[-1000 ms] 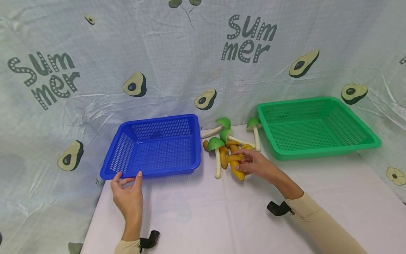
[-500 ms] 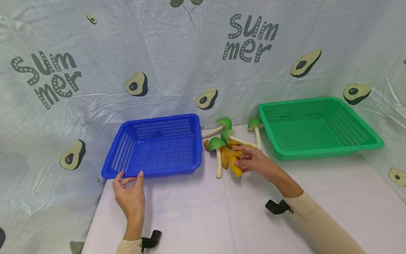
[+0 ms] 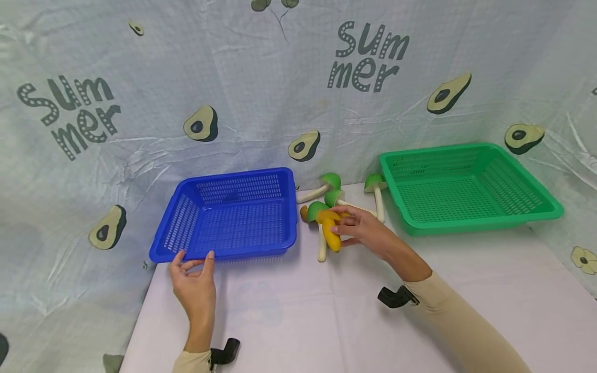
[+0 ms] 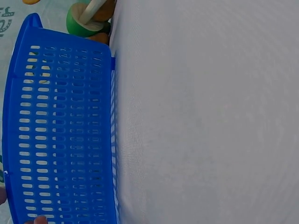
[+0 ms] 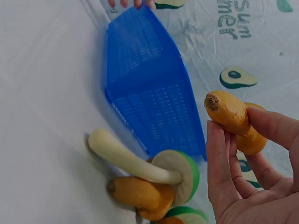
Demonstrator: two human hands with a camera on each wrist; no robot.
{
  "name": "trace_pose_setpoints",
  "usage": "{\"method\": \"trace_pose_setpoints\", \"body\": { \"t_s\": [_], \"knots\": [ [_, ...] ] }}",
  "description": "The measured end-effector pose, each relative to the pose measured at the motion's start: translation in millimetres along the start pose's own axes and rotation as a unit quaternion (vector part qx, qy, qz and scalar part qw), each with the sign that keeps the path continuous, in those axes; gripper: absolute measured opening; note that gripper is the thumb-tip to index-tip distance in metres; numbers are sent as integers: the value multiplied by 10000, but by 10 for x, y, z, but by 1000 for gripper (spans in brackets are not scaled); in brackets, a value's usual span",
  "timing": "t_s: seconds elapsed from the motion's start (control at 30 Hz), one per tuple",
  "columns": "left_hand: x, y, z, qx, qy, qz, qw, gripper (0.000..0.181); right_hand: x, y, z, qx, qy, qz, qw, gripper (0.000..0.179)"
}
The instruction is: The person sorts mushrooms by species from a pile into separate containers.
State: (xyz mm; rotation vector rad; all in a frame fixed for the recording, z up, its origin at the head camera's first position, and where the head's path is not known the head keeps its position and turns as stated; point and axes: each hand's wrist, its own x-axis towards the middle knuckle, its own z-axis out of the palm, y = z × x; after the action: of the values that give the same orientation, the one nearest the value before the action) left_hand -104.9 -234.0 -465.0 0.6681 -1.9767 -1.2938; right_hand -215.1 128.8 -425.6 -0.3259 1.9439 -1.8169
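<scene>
One yellow mushroom [image 3: 332,237] is pinched by the right hand [image 3: 368,235], while the left hand [image 3: 195,292] pinches the blue basket [image 3: 252,254] by its edge.

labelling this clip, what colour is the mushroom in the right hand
The mushroom is yellow-orange with a brown stem tip, clearest in the right wrist view.

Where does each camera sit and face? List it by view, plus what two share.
Head: worn there, looks forward and down at blue basket and green basket; left grip, right grip and sleeves show.
Left wrist: worn there, faces blue basket's side and tabletop; left fingertips show.
Right wrist: worn there, faces the held yellow mushroom, blue basket beyond; right grip shows, left fingertips at top.
Wrist views share the blue basket.
</scene>
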Motion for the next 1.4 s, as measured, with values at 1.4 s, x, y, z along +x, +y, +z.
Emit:
{"method": "trace_pose_setpoints", "body": {
  "t_s": [1.4],
  "knots": [
    [7, -31, 16, -408, 11, -131, 9991, 70, 813, -404, 708, 381, -199, 323, 9986, 49]
  ]
}}
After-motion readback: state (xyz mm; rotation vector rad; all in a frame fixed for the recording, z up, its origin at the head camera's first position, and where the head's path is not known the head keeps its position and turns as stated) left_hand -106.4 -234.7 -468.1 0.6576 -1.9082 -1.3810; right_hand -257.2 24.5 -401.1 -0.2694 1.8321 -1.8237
